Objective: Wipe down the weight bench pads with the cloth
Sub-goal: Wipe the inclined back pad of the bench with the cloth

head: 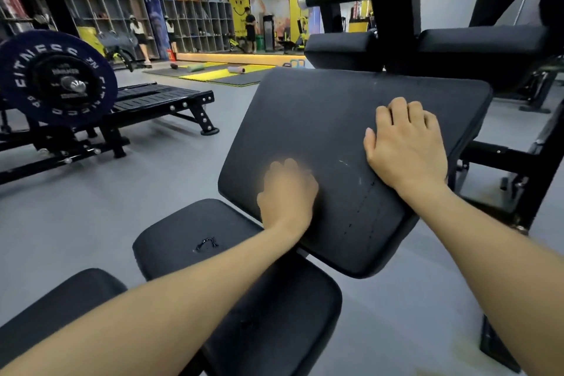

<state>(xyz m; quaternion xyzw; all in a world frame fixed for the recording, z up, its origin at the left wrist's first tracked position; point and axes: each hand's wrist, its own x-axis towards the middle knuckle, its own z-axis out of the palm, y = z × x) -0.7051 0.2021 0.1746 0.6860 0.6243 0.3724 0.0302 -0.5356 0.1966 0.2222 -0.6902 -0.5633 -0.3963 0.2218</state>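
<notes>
Both forearms are entering from the bottom of the frame and reaching up toward the centre. Nearest, in the lower middle, two small seat pads (238,290) are lying one behind the other, the farther one showing a small tear in its cover.

Just beyond them the large back pad (320,119) is filling the centre of the frame, tilting away, its long axis running from lower right to upper left. The left hand (287,189) is sitting on the pad's lower left part, blurred, with fingers curling under. The cloth cannot be made out at all; it may be bunched beneath this hand, but whether the fingers are clamping anything I cannot tell.

The right hand (403,149) is lying flat on the pad's right side, fingers relaxed and spread, pinching nothing, probably steadying the pad. The left hand is the nearer one to the pad's bare upper left area, which seems the next stretch to wipe.

Farther off, a loaded barbell plate (58,82) is standing at the left edge, and shelving with people is showing at the upper left.
</notes>
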